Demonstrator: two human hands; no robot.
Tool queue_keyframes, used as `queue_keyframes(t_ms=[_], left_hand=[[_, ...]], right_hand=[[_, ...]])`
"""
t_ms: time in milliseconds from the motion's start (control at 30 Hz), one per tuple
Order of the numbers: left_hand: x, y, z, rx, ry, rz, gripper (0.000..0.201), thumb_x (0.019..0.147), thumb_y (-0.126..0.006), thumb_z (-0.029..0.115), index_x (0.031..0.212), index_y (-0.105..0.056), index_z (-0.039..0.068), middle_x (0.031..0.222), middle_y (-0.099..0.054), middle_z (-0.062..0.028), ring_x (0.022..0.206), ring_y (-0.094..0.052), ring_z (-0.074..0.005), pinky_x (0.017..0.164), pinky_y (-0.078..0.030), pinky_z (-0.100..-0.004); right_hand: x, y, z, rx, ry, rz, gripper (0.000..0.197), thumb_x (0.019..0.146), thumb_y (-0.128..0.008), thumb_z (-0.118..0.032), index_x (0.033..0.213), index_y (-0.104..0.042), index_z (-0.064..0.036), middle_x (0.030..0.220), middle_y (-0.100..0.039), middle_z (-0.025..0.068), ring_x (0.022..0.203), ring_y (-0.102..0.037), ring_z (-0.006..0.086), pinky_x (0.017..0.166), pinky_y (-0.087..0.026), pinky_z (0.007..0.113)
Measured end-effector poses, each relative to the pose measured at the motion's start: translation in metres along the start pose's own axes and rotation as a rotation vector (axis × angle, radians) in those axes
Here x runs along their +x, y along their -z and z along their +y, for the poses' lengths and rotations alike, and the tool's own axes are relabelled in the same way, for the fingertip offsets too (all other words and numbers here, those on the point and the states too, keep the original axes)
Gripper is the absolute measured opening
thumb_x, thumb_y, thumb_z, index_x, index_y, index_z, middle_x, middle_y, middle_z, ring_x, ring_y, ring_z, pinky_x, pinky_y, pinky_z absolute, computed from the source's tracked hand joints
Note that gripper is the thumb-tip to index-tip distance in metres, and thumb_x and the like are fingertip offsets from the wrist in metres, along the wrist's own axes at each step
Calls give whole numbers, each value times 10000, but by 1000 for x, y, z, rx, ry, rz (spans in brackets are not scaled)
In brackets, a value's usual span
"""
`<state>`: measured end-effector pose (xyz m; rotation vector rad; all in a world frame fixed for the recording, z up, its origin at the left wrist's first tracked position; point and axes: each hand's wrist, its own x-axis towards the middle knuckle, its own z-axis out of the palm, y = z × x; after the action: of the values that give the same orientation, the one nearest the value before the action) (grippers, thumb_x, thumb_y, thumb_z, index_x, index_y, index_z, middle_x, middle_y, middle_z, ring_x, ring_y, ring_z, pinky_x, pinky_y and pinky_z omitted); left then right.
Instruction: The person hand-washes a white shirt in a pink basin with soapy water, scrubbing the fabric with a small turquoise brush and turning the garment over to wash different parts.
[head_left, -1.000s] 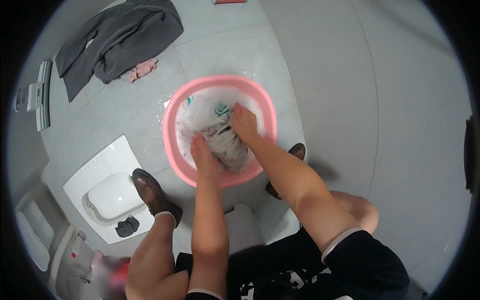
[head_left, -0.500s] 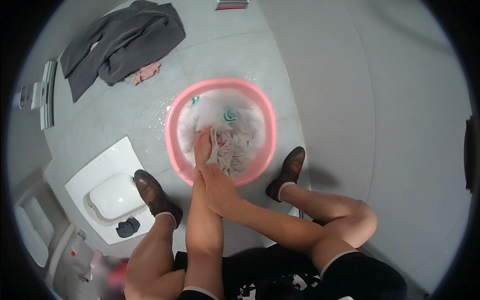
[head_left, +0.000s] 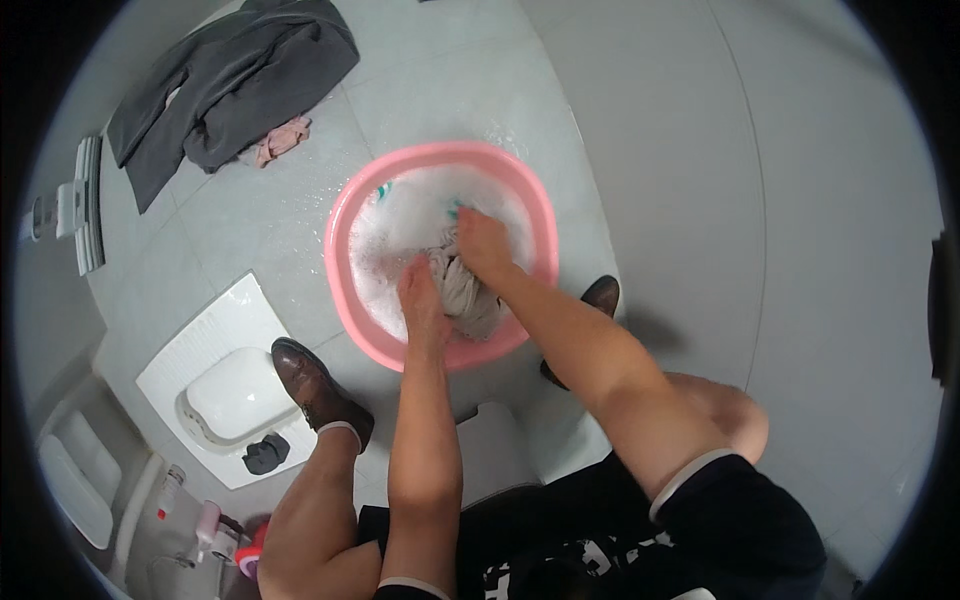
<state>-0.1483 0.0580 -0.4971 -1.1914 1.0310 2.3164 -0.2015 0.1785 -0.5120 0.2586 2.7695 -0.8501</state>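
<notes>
Cloth: long axis far-left to near-right, mostly near of the grip. Left hand, right hand both clamped on its far end.

Light-grey cloth, wet and creased, lies bunched in the near half of a pink, round-cornered wash basin; white suds cover much of the water around the fabric
</notes>
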Motion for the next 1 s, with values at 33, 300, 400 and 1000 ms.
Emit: queue_keyframes(t_ms=[33, 300, 400, 1000], left_hand=[[0, 9, 2, 28, -102, 54, 240, 976, -510, 183, 1131, -548, 5, 1074, -591, -111, 997, -559, -200, 873, -465, -331], [20, 48, -11, 487, -425, 191, 206, 937, -572, 109, 1129, -552, 38, 1080, -570, -91, 981, -538, -178, 871, -446, -301], [19, 30, -10, 55, -337, 122, 229, 942, -572, 134, 1154, -553, 52, 1058, -573, -78, 890, -542, -129, 751, -467, -255], [-23, 0, 20, -135, 40, -141, 355, 990, -496, 258, 1214, -538, -15, 1124, -613, -129, 1010, -604, -229, 835, -516, -357]], right_hand=[[-4, -8, 7, 37, -70, 11, 400, 960, -396, -262, 851, -634, 41, 860, -641, 288, 757, -620, 476, 753, -483, 546], [-14, -15, 29, -151, -236, -318, 313, 929, -462, -219, 1002, -554, 72, 953, -618, 314, 917, -606, 449, 839, -458, 520], [-50, -15, -26, 184, -60, -89, 232, 910, -505, -160, 995, -551, 51, 980, -604, 287, 880, -603, 433, 766, -465, 495], [-45, 2, -84, -52, 112, 39, 440, 974, -368, -299, 825, -656, -2, 795, -657, 246, 744, -634, 431, 722, -493, 512]])
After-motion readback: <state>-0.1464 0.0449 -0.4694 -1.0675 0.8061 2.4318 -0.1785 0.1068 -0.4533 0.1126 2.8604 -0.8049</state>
